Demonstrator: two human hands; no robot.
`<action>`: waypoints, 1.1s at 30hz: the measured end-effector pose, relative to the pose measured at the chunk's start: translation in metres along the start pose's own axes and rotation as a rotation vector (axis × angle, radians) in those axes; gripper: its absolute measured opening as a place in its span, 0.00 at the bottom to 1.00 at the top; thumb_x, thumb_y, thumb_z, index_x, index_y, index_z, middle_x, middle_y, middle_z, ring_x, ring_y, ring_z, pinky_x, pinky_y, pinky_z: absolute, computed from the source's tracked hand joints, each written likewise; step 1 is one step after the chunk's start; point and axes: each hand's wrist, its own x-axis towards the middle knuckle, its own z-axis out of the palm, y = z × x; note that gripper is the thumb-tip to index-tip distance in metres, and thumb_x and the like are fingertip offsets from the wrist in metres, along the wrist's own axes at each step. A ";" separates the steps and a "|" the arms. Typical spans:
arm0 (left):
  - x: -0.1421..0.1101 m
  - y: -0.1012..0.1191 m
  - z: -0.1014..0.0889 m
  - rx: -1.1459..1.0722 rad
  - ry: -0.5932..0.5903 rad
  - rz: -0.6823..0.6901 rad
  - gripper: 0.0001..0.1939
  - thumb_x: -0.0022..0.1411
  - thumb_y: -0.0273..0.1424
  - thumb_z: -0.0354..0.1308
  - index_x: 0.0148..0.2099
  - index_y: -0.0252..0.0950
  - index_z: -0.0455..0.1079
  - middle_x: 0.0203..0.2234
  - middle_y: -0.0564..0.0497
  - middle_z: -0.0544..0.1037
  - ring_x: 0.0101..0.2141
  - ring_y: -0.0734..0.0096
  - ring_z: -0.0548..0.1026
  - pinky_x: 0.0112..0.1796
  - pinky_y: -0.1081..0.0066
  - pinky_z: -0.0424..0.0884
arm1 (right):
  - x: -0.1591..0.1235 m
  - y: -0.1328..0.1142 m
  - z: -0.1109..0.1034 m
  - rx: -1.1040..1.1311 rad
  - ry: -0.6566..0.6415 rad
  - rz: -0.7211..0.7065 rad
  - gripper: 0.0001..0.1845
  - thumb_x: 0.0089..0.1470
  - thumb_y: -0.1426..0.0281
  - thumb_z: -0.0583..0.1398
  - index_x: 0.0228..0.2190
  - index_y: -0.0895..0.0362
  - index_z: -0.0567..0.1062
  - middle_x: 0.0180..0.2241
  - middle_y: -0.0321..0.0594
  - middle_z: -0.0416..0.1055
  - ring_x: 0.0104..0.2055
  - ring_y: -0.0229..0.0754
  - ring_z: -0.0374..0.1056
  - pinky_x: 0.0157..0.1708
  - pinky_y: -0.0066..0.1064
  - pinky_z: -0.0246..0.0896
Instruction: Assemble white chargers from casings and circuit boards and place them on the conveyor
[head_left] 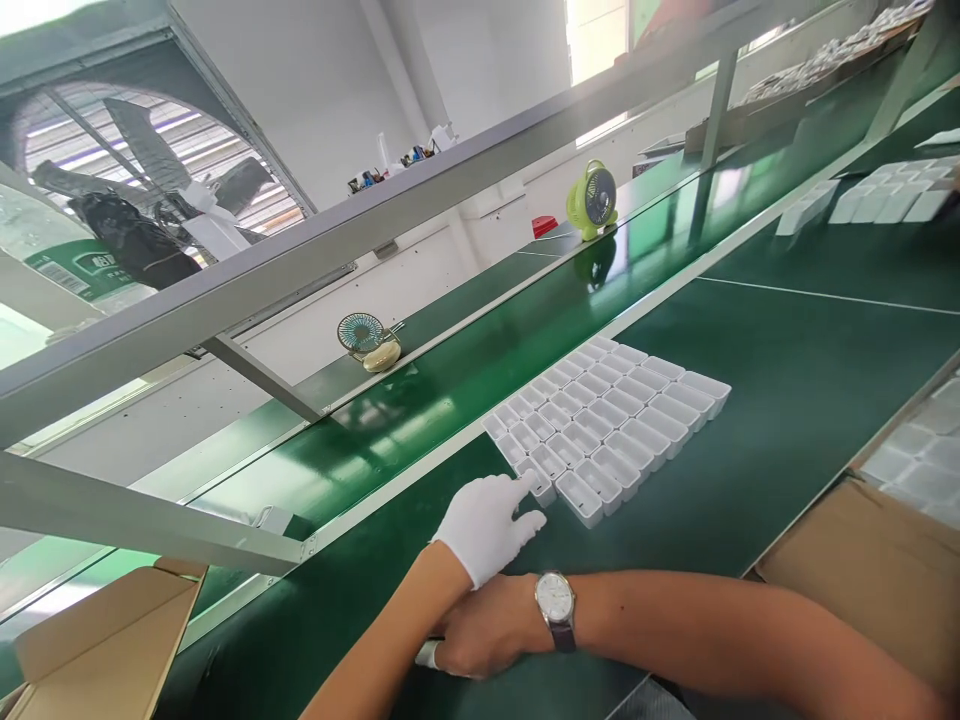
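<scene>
My left hand, in a white glove, reaches over the green work surface with its fingers stretched out and the thumb apart. Its fingertips touch the end of a small white plastic box at the near left corner of a block of similar open boxes set in tight rows. My right hand is bare and wears a wristwatch. It lies low, crossing under my left wrist, which hides most of its fingers. Something white shows at its finger end; I cannot tell what.
A green conveyor belt runs beyond a pale rail. Two small fans, one cream and one lime green, stand behind it. Cardboard boxes flank me. More white boxes sit at upper right. A metal frame crosses the view.
</scene>
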 end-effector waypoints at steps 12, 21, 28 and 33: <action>-0.066 -0.054 -0.024 -0.366 0.421 -0.354 0.14 0.70 0.43 0.55 0.41 0.45 0.80 0.32 0.55 0.81 0.32 0.66 0.75 0.36 0.69 0.69 | -0.003 0.006 -0.003 -0.320 0.183 -0.105 0.06 0.65 0.70 0.58 0.38 0.58 0.75 0.29 0.36 0.73 0.32 0.41 0.68 0.27 0.36 0.53; -0.143 -0.143 0.028 -0.218 0.457 -0.580 0.15 0.69 0.45 0.54 0.35 0.43 0.76 0.30 0.53 0.76 0.32 0.64 0.72 0.36 0.68 0.68 | -0.005 0.036 -0.026 -0.361 0.083 0.640 0.27 0.72 0.56 0.46 0.43 0.64 0.76 0.31 0.51 0.75 0.27 0.47 0.71 0.24 0.36 0.52; -0.154 -0.148 0.060 -0.238 0.523 -0.505 0.13 0.69 0.39 0.56 0.33 0.41 0.74 0.34 0.52 0.75 0.37 0.65 0.73 0.41 0.65 0.67 | -0.006 0.049 -0.019 -0.296 0.030 0.611 0.24 0.71 0.56 0.51 0.39 0.61 0.78 0.36 0.54 0.76 0.37 0.53 0.75 0.35 0.42 0.68; -0.156 -0.145 0.064 -0.255 0.621 -0.406 0.13 0.68 0.36 0.59 0.31 0.40 0.75 0.32 0.51 0.75 0.40 0.63 0.72 0.44 0.63 0.68 | -0.010 0.050 -0.014 -0.155 0.019 0.404 0.23 0.68 0.55 0.57 0.55 0.57 0.74 0.51 0.48 0.77 0.58 0.48 0.70 0.59 0.40 0.66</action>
